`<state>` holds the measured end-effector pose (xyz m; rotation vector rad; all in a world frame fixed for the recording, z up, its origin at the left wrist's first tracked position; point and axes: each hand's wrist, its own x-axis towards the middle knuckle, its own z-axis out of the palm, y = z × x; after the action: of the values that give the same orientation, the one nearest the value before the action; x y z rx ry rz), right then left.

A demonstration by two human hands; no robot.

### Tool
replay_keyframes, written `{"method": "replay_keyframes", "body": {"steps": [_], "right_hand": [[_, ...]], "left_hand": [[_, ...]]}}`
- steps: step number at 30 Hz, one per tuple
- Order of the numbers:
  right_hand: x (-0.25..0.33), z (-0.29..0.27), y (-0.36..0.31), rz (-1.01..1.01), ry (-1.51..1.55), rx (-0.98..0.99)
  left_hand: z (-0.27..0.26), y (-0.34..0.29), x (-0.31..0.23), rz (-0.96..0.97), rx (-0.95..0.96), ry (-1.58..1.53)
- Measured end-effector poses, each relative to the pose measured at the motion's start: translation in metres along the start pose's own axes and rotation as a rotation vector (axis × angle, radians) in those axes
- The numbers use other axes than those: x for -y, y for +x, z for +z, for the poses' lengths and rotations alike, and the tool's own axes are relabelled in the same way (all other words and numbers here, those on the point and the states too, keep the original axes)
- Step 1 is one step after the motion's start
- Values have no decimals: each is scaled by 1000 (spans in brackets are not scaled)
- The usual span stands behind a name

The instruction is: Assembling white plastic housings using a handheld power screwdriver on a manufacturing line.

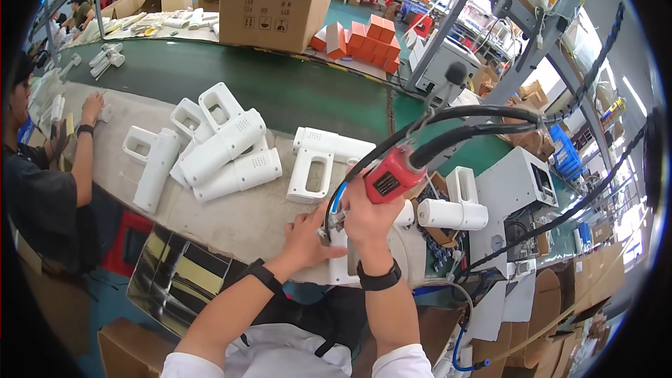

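My right hand (372, 218) is wrapped around a red power screwdriver (393, 176), which tilts down and left, with thick black cables at its upper end. Its silver tip end is close to my left hand (305, 243). That hand lies over a white plastic gun-shaped housing (343, 266), thumb across it and fingers curled at its side. My hands and the driver cover most of this housing, so the exact spot under the tip is hidden. Just beyond my hands lies another white housing (327, 161) with a looped handle.
Several white housings (234, 136) are piled left of centre; one (453, 214) rests on a box of small dark parts at right. A grey-white machine (514, 196) stands beyond it. A green conveyor (280, 84) runs behind. A co-worker (52, 189) works at left.
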<state>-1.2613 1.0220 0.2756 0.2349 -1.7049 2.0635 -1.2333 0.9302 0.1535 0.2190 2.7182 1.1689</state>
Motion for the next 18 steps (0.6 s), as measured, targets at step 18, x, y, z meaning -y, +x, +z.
{"method": "replay_keyframes", "body": {"steps": [18], "right_hand": [[23,-25,8,-75,-36,-99]], "left_hand": [[4,4,-5,-17,-26,69]]}}
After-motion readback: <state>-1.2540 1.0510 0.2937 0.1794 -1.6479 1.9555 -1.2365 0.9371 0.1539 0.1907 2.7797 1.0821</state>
